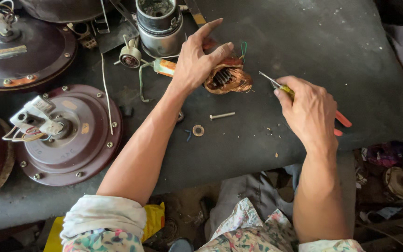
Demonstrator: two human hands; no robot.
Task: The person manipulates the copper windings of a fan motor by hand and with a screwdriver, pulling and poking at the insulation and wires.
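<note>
Dark, dusty workbench [304, 42], cluttered at its left side and seen from above, with littered ground below its near edge. Item 1: copper-wound motor stator [228, 78], lying at the middle of the bench, its windings partly covered in reddish insulation, with thin green and blue leads rising from its far side. Item 2: left hand [197, 60], laid palm down over the stator's left part, fingers spread and extended, thumb pressed on the top of the winding; no closed grasp is seen. Item 3: right hand [309, 109], closed around a pair of red-handled pliers [304, 100], the metal tip directed at the stator and stopped just short of it. Item 4: orange-handled tool [165, 67], lying partly beneath the left hand. Item 5: 1 loose bolt [222, 115] and 1 washer [198, 130], placed on the bench near the left forearm. Item 6: maroon ceiling-fan motor housing [78, 140] with a white terminal block, set at the left, other housings beside it. Item 7: steel cylindrical housing [159, 25], stood at the far edge.
</note>
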